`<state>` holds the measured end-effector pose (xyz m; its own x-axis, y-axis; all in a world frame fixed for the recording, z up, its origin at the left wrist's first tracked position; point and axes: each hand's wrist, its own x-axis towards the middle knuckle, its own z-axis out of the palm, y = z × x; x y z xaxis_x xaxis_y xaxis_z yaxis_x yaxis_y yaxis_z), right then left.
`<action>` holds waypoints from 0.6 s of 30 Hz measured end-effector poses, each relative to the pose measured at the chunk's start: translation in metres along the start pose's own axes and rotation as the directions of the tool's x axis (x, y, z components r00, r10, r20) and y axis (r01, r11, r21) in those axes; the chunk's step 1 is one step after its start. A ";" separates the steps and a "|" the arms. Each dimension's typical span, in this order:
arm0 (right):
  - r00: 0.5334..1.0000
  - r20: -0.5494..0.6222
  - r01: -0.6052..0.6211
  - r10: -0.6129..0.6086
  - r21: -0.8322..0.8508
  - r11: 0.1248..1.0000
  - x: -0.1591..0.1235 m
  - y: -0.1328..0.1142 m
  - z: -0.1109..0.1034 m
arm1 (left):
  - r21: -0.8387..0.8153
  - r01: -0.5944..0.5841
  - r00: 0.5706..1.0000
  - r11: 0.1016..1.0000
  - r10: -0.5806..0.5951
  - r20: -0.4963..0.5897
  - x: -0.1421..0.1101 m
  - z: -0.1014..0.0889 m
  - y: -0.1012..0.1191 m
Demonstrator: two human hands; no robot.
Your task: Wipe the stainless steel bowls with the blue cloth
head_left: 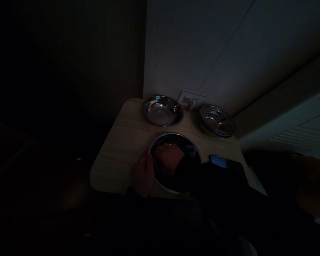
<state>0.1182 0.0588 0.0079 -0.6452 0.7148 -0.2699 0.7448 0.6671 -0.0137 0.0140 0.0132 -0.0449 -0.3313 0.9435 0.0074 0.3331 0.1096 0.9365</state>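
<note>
Near the centre of the frame, the large bowl point(176, 134) sits on the pale surface point(114, 149), and both hands are at it. The left hand point(143, 175) is curled at the bowl's left rim and appears to pinch it; the right hand point(169, 156) reaches down inside with bent fingers, and it is too dark to say whether they grip anything. The contents are also lost in shadow.

Good handling here likely means keeping the left hold firm so the bowl does not skid, and working the right hand by feel, low and evenly. The sleeve point(188, 172) crosses the bowl's right side, so lifting that forearm would keep the cuff clean. A phone point(218, 161) lies right of the bowl, close to the sleeve, and deserves care.
</note>
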 end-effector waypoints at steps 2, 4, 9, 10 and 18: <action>1.000 -0.002 0.007 -0.007 0.006 1.000 -0.003 0.000 0.001 | 0.002 0.008 1.000 1.000 -0.008 0.000 0.000 -0.001 0.000; 0.997 0.058 0.043 -0.044 0.020 0.999 -0.016 0.001 0.003 | -0.005 0.023 1.000 1.000 -0.023 -0.005 -0.001 0.000 0.000; 0.992 0.111 0.054 -0.060 0.053 0.997 -0.033 0.003 0.011 | -0.026 0.048 0.999 0.999 -0.049 -0.023 -0.004 0.003 0.001; 0.997 0.064 0.045 -0.048 0.058 0.997 -0.029 0.003 0.012 | -0.023 0.051 0.998 0.998 -0.052 -0.022 -0.005 0.003 0.001; 0.995 -0.097 0.026 -0.016 0.109 0.994 -0.008 0.004 0.012 | 0.019 0.169 0.986 0.985 -0.169 0.010 -0.011 -0.015 0.007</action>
<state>0.1286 0.0530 -0.0019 -0.6704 0.7210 -0.1755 0.7416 0.6589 -0.1258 0.0069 -0.0008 -0.0330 -0.3737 0.9146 -0.1545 0.2887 0.2730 0.9177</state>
